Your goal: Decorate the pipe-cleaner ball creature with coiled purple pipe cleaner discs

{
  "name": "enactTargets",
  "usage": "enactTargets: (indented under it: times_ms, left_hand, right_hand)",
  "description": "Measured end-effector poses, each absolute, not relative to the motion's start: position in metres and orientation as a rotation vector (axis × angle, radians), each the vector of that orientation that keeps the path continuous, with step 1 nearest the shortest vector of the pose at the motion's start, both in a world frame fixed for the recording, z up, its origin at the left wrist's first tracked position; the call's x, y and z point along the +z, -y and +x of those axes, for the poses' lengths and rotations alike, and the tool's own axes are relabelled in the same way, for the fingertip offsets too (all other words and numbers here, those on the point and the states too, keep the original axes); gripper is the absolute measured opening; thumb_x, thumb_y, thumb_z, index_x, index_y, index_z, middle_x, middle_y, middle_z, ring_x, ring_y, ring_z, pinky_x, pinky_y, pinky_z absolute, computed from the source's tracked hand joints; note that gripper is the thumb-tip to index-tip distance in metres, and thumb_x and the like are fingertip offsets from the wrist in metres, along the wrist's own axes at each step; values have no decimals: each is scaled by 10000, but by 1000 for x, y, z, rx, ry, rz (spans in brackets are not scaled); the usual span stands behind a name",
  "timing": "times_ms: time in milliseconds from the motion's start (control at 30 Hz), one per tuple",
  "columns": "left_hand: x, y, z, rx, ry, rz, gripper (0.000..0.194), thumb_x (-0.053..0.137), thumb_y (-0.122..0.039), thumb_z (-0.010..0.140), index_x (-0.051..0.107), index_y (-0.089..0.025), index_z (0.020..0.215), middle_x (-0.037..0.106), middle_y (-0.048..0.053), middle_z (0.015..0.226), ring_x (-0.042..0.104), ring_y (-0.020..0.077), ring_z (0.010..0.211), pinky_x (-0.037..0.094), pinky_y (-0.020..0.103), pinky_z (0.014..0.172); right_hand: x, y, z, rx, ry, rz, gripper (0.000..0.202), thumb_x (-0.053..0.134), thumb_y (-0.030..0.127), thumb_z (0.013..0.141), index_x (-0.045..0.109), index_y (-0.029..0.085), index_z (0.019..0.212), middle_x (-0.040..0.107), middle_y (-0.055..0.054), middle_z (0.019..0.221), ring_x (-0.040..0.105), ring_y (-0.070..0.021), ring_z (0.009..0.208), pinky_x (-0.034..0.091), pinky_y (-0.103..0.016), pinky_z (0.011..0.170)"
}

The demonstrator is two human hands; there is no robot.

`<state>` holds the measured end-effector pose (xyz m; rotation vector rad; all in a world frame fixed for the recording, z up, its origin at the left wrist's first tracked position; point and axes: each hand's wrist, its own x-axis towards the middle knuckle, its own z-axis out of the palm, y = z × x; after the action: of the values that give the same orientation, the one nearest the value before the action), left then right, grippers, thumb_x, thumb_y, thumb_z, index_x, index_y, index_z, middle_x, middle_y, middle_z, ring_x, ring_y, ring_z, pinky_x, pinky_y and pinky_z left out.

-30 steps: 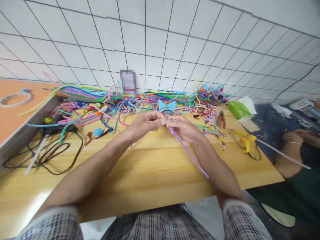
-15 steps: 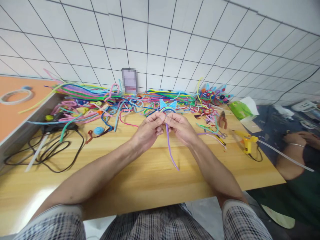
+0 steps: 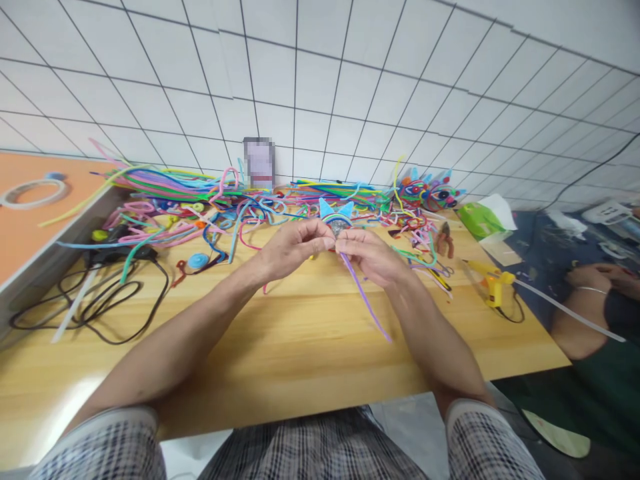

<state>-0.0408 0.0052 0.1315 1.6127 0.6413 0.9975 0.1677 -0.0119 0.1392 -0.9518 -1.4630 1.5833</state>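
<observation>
Both hands were held tog. at ctr of frame, above the wood tabletop (image 3: 280,353). Purple pipe cleaner (image 3: 364,293) was pinched btwn thumb & fingers of R hand (image 3: 373,257), tips closed on it; its free end was left hanging twd lower right. L hand (image 3: 295,250) was bent in opposite, thumb & index drawn close at the tips; gap hidden, so can't tell if anything was gripped. Small eared piece (image 3: 342,225), grey w/ rainbow band & lt blue ears, was seen at ctr, just behind the fingertips, ears up; its lower part was hidden by the fingers.

Mixed pipe cleaners (image 3: 175,187) were heaped along the wall, upper left thru ctr. Two colorful figures (image 3: 437,193) were placed right of ctr, w/ pliers (image 3: 444,241) just below. Yellow glue gun (image 3: 495,287) was parked at mid right. Blue disc (image 3: 198,261) & coiled black cord (image 3: 134,293) were left at mid left. Co-worker's arm (image 3: 583,313) was seen at far right.
</observation>
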Motion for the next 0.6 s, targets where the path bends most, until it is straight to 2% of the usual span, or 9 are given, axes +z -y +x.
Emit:
enactTargets:
  times_ms: [167, 300, 467, 600]
  left_hand:
    - [122, 3, -27, 1138, -627, 1391, 456, 874, -576, 820, 672, -168, 829, 527, -40, 665, 374, 84, 560, 285, 234, 524]
    - [114, 10, -14, 1189, -595, 1147, 482, 913, -579, 771, 658, -171, 808, 444, -73, 570, 326, 72, 510, 255, 225, 505]
    - [114, 23, -3, 1178, -558, 835, 518, 975, -532, 695, 612, -176, 794, 480, -75, 622, 343, 53, 506, 287, 202, 506]
    - [117, 14, -11, 1126, -549, 991, 487, 925, -555, 754, 632, -167, 786, 531, -48, 663, 388, 65, 527, 305, 219, 512]
  right_hand:
    - [135, 12, 164, 1515, 1448, -913, 479, 897, 585, 758, 626, 194, 706, 540, 44, 642, 432, -104, 602, 313, -272, 586]
    - [129, 11, 158, 1490, 1409, -905, 519, 908, 629, 737, 617, 199, 707, 532, 52, 638, 428, -99, 585, 321, -270, 582]
    - [123, 9, 153, 1476, 1368, -924, 524, 908, 641, 722, 623, 201, 719, 540, 46, 652, 443, -103, 591, 331, -271, 579]
    - [127, 8, 160, 1548, 1357, -928, 492, 898, 601, 728, 610, 202, 704, 515, 48, 628, 417, -100, 576, 292, -265, 560]
